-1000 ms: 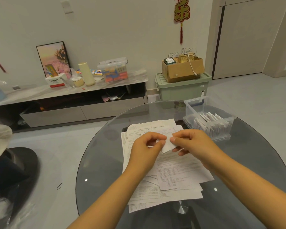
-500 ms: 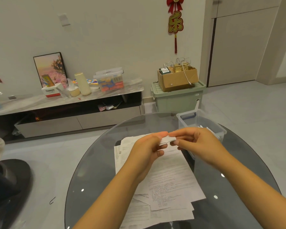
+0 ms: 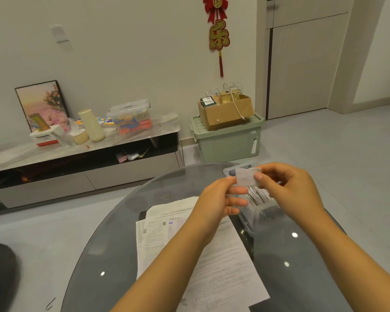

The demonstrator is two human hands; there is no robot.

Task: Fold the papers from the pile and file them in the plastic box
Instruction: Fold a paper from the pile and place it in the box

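A small folded white paper (image 3: 245,177) is held up in the air between both hands. My left hand (image 3: 216,199) pinches its left edge, and my right hand (image 3: 288,188) pinches its right edge with the thumb on its face. Right behind and below them sits the clear plastic box (image 3: 245,218), with several folded papers (image 3: 258,195) standing inside; my hands hide much of it. The pile of printed papers (image 3: 212,255) lies flat on the round glass table (image 3: 113,244), partly under my forearms.
A low TV cabinet (image 3: 81,158) with boxes and a picture frame runs along the far wall. A green storage bin (image 3: 227,140) with a cardboard box (image 3: 225,113) on top stands beyond the table. A dark chair (image 3: 0,278) is at the left.
Both hands have lifted the folded paper off the pile and carried it up and to the right, over the plastic box. The camera has tilted upward.
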